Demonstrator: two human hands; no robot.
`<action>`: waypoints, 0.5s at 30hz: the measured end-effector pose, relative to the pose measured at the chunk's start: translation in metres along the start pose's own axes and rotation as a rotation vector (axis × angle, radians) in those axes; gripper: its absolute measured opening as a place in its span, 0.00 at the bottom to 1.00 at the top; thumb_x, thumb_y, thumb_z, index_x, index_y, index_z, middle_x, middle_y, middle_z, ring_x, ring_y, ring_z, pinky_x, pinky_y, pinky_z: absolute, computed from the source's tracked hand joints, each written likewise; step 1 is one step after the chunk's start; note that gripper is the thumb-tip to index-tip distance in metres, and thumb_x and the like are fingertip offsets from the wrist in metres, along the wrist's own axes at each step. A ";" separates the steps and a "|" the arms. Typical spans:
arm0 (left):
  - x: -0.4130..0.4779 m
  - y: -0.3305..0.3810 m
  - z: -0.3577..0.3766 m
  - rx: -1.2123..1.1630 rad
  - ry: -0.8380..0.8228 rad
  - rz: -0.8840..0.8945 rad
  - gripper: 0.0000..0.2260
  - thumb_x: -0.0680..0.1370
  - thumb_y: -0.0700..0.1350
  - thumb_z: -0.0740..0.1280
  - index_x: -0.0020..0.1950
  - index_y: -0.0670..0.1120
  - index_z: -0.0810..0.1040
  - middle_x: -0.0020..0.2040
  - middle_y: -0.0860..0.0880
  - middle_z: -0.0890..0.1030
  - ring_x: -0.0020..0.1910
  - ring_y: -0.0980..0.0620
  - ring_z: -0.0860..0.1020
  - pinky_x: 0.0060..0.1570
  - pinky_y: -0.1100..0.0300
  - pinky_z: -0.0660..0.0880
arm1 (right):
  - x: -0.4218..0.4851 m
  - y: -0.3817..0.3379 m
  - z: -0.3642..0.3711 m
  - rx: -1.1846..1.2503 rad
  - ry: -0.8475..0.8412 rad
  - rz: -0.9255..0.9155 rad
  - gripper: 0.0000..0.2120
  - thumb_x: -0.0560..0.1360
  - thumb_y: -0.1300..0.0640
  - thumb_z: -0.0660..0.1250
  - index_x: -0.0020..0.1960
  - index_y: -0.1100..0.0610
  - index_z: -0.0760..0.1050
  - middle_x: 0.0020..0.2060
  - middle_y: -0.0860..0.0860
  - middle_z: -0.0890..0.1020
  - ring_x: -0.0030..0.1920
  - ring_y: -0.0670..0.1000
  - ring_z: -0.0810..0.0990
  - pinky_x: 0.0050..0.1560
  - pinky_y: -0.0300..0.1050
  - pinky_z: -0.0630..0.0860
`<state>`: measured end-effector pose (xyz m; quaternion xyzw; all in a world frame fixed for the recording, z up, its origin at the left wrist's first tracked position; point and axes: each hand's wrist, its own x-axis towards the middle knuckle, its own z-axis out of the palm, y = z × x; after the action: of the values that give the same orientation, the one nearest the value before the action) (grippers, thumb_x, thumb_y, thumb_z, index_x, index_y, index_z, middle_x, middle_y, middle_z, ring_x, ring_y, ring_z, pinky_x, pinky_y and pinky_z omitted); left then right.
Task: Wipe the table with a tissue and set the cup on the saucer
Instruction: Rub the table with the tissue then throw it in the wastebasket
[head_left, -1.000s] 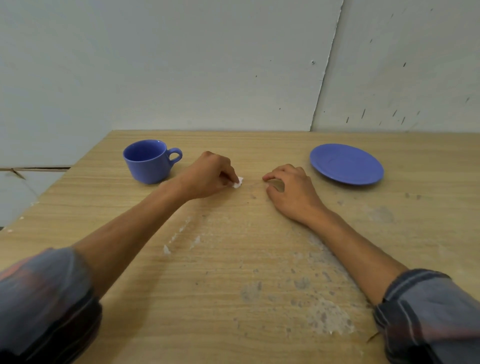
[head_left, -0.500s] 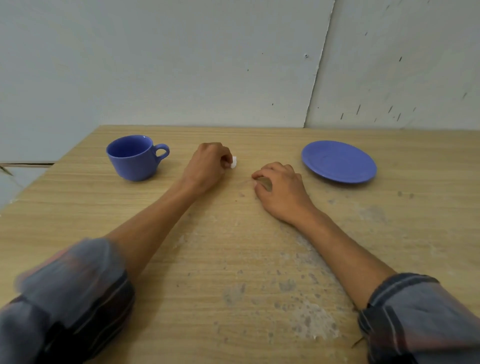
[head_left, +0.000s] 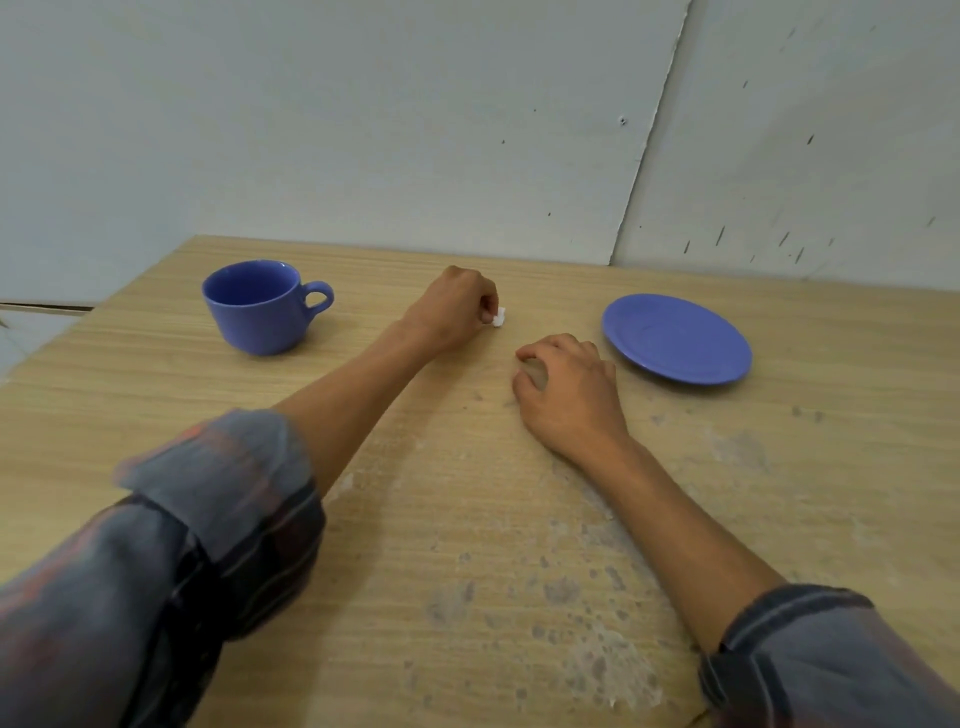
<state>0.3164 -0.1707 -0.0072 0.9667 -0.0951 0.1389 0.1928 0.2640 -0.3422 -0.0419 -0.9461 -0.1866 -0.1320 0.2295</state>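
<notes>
A blue cup (head_left: 260, 309) stands upright at the far left of the wooden table (head_left: 156, 395), its handle pointing right. A blue saucer (head_left: 675, 338) lies bare at the far right. Between them my left hand (head_left: 452, 306) is closed on a small white tissue (head_left: 498, 317), only a corner of which shows past the fingers; it presses on the table. My right hand (head_left: 569, 389) rests on the table just nearer, fingers curled loosely, holding nothing that I can see.
Pale worn patches and grey specks (head_left: 597, 649) mark the near half of the table. A grey wall (head_left: 467, 130) rises right behind the far edge. The table's left edge (head_left: 67, 338) drops to a tiled floor.
My left hand has slid with the tissue away from me, toward the table's far edge. The right hand has stayed in place. The head camera shifted a little.
</notes>
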 end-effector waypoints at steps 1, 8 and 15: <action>-0.001 0.002 0.001 -0.005 -0.007 0.014 0.06 0.75 0.34 0.67 0.47 0.38 0.83 0.47 0.42 0.84 0.48 0.47 0.80 0.44 0.67 0.66 | 0.000 0.001 -0.001 -0.018 0.012 0.026 0.16 0.76 0.49 0.59 0.61 0.51 0.75 0.61 0.49 0.76 0.61 0.51 0.70 0.59 0.48 0.63; -0.042 0.002 -0.012 -0.117 -0.206 0.125 0.04 0.73 0.36 0.71 0.45 0.44 0.83 0.40 0.53 0.81 0.37 0.63 0.74 0.38 0.79 0.65 | -0.002 0.000 0.000 -0.061 0.021 0.055 0.20 0.76 0.48 0.58 0.65 0.54 0.72 0.64 0.51 0.75 0.63 0.53 0.70 0.62 0.50 0.64; -0.009 0.009 -0.002 -0.046 -0.077 -0.009 0.06 0.75 0.36 0.67 0.48 0.40 0.83 0.46 0.44 0.84 0.45 0.52 0.77 0.43 0.66 0.66 | -0.003 -0.001 -0.002 -0.032 0.021 0.074 0.19 0.78 0.47 0.55 0.63 0.54 0.73 0.62 0.51 0.76 0.62 0.53 0.71 0.62 0.51 0.63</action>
<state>0.3052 -0.1772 -0.0044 0.9671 -0.1012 0.0983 0.2119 0.2610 -0.3430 -0.0408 -0.9544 -0.1469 -0.1366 0.2209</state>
